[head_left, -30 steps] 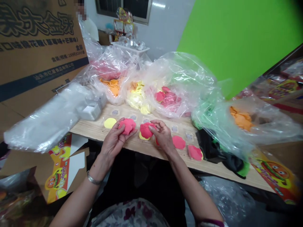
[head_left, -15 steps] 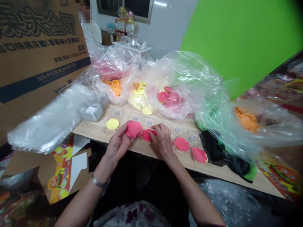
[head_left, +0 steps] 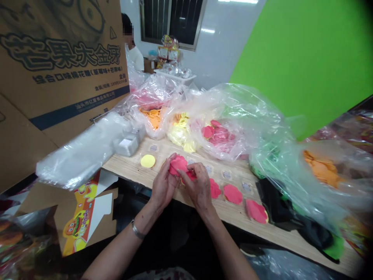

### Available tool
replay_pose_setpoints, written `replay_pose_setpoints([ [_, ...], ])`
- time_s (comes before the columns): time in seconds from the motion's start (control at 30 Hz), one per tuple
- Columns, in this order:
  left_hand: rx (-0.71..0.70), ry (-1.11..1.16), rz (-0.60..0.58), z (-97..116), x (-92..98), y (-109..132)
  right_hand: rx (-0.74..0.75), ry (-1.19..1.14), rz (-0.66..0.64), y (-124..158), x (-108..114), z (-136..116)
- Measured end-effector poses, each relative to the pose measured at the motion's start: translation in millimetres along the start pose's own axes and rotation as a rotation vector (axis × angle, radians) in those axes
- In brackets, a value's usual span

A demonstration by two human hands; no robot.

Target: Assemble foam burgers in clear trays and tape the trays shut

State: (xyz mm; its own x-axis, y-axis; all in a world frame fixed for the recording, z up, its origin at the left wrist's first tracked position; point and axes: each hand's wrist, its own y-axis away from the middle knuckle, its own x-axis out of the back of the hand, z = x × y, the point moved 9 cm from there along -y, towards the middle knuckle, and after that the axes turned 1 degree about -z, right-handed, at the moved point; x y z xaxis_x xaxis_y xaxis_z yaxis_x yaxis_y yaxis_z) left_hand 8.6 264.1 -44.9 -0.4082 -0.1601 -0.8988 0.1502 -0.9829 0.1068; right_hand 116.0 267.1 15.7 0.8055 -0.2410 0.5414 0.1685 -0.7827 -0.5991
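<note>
My left hand holds a small stack of pink scalloped discs above the table edge, fingers curled around its side. The thumb and fingers of my right hand close at the stack's right edge, pinching a disc there. Under and beside my right hand, another pink disc lies in the row. Farther right are a pink scalloped disc and one with a yellow rim showing. A round yellow disc lies to the left in a clear plastic tray.
Behind the row, clear bags hold orange pieces, yellow pieces and pink pieces. A large carton and plastic sleeves stand left. Black cloth and a bag of orange pieces are right. A person is behind.
My right hand has moved from the disc in the row to the stack in my left hand. The camera view has shifted, so everything appears lower and farther right.
</note>
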Motion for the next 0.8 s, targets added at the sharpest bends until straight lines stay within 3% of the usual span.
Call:
replay_pose_setpoints([
  [0.1, 0.003, 0.004, -0.002, -1.3, -1.9, -0.7, -0.042, -0.163, 0.031, -0.5, -2.9, -1.5],
  [0.2, 0.016, -0.007, -0.028, 2.7, 1.7, -1.3, -0.229, -0.386, -0.033, -5.0, -9.8, 11.1],
  [0.3, -0.035, -0.094, -0.014, 20.3, 15.5, 0.5, -0.444, -0.714, -0.116, -10.3, -20.8, 26.8],
  [0.4, -0.096, -0.226, 0.076, 46.2, 37.8, 4.2, -0.541, -0.899, -0.207, -15.8, -32.2, 35.8],
  [0.53, -0.171, -0.327, 0.132, 78.4, 57.9, 8.0, -0.562, -0.915, -0.358, -17.1, -54.9, 43.7],
  [0.63, -0.195, -0.357, 0.124, 90.4, 64.0, 9.3, -0.570, -0.895, -0.475, -15.5, -79.1, 46.6],
  [0.7, -0.184, -0.367, 0.113, 91.8, 65.6, 9.5, -0.520, -0.745, -0.527, -17.2, -90.8, 48.1],
  [0.8, -0.157, -0.365, 0.098, 90.0, 66.8, 8.9, -0.262, -0.279, -0.547, -24.9, -94.6, 40.3],
])
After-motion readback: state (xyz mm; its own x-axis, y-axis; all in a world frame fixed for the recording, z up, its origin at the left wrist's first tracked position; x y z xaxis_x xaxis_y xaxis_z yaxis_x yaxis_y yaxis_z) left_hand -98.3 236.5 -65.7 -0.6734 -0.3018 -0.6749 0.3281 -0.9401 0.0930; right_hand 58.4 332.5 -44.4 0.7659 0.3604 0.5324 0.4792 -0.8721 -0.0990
